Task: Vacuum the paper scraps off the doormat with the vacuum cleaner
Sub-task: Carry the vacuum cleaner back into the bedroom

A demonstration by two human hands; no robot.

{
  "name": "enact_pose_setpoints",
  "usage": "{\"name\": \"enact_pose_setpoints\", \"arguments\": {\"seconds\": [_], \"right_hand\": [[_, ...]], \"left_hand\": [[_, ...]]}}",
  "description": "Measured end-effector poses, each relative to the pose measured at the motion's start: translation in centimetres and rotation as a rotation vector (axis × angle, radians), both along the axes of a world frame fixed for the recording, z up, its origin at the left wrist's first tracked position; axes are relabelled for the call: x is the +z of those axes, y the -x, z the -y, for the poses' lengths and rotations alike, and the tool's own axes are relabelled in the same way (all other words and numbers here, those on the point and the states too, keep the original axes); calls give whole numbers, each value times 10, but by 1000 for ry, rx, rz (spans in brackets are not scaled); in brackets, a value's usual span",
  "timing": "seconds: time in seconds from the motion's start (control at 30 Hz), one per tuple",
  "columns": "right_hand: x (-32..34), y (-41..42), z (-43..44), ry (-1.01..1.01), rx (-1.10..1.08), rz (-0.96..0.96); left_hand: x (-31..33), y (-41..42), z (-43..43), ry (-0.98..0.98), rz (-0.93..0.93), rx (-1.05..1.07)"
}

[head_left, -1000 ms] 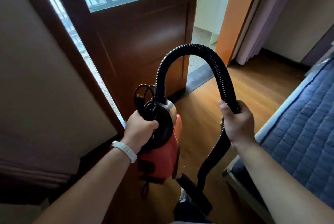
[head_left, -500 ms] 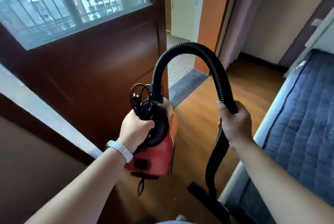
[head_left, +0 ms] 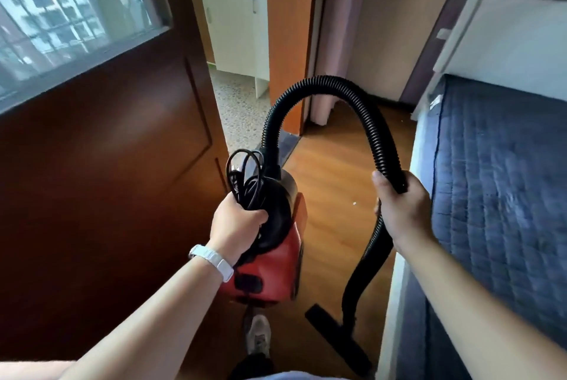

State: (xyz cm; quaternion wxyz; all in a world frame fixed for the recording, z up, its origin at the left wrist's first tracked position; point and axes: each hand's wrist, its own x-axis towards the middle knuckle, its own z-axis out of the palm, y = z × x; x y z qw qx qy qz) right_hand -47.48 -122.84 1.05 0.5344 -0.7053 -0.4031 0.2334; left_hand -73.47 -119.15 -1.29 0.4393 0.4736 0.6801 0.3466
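Showing smooth red plastic on the vacuum cleaner [head_left: 276,266], ribbed black plastic along the hose [head_left: 369,125], glossy wood across the floor [head_left: 331,174], quilted cloth covering the bed [head_left: 497,183].

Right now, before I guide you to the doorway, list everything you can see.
red handheld vacuum cleaner: one, red and black, centre, carried
black ribbed hose: one, black, arching above the vacuum
flat black floor nozzle: one, black, low at the hose end
coiled black power cord: one, black, atop the vacuum
dark brown wooden door: one, glass pane, left
grey mat: one, threshold, partly hidden
small white scrap: one, on the wooden floor
blue quilted mattress: one, right
white cabinet: one, beyond the doorway
pale shoe: one, bottom centre
white wristband: one, left wrist
left hand: grips vacuum and cord
right hand: grips hose
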Motion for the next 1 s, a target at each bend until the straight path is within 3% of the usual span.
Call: {"name": "enact_pose_setpoints", "arguments": {"seconds": [0.53, 1.0], "right_hand": [[11, -16, -148, 13, -269, -18], [-10, -139, -323, 38, -317, -93]], "left_hand": [[19, -37, -231, -77, -106, -324], [14, -169, -407, -15, -103, -371]]}}
